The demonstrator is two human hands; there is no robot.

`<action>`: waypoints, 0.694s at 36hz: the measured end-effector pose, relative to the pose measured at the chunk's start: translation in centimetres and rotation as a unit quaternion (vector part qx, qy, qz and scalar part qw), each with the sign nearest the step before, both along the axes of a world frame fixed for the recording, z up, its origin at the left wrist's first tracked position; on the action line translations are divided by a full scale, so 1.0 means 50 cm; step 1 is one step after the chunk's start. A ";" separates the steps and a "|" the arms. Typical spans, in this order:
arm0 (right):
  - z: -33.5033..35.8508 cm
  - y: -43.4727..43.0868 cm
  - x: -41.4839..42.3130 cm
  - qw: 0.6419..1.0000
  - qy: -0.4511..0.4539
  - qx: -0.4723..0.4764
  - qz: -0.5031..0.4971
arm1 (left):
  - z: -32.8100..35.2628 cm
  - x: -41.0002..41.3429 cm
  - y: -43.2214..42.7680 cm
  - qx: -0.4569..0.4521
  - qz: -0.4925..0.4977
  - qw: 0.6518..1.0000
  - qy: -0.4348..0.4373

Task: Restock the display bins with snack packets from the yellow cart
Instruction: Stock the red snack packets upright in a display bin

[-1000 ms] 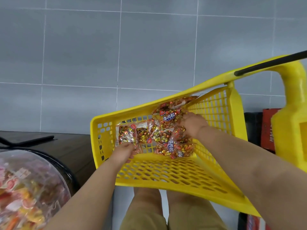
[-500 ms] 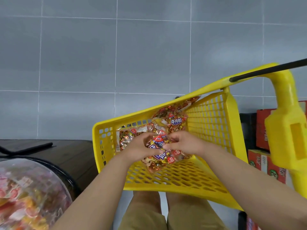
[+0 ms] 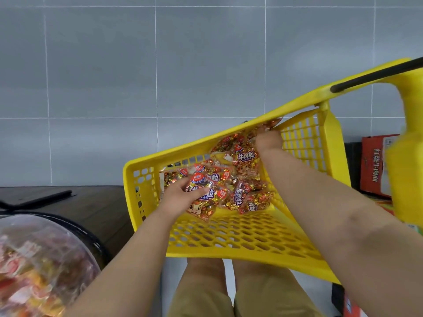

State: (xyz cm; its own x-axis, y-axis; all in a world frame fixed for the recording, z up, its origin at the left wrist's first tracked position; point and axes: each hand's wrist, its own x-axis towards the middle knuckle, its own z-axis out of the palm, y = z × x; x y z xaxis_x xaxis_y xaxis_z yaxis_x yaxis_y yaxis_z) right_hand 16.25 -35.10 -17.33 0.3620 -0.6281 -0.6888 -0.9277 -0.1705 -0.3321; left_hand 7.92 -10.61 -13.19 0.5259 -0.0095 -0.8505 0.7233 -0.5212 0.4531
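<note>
1. Reaching into the yellow perforated plastic cart (image 3: 240, 239), both bare arms stretch forward from the bottom of the view. The basket looks tipped, so the shiny red-and-gold snack packets (image 3: 245, 177) lie heaped in its far corner. That is likely why both hands go in so deep.
2. The left hand (image 3: 179, 199) lies palm-down at the near edge of the heap. Its grip pinches a clear packet with a cartoon face (image 3: 201, 209): the thumb is pressed across the top, and the fingers seem to be tucked under it.
3. The right hand (image 3: 267, 140) is pushed into the far corner just under the rim, with the forearm laid across the heap. Its fingers are buried among the wrappers, so I cannot tell whether that grip is spread or closed.
4. This looks like the gathering step, since every packet is inside the cart and none has reached a bin.
5. A clear domed display bin (image 3: 34, 259) of mixed sweets sits at lower left by the dark wooden table (image 3: 96, 202), near the cart, which should make for a short carry.
6. Red cardboard cartons (image 3: 373, 165) stand behind the cart on the right.
</note>
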 end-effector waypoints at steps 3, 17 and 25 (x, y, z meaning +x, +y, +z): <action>0.002 -0.007 -0.004 0.997 0.011 -0.028 0.068 | -0.001 -0.001 -0.003 -0.008 0.023 1.000 0.009; 0.074 -0.003 -0.153 0.973 -0.161 0.052 0.157 | 0.012 0.002 -0.020 0.007 0.124 0.992 0.028; 0.186 0.025 -0.186 0.931 -0.241 0.109 0.251 | 0.063 -0.006 0.019 -0.028 0.171 0.985 0.023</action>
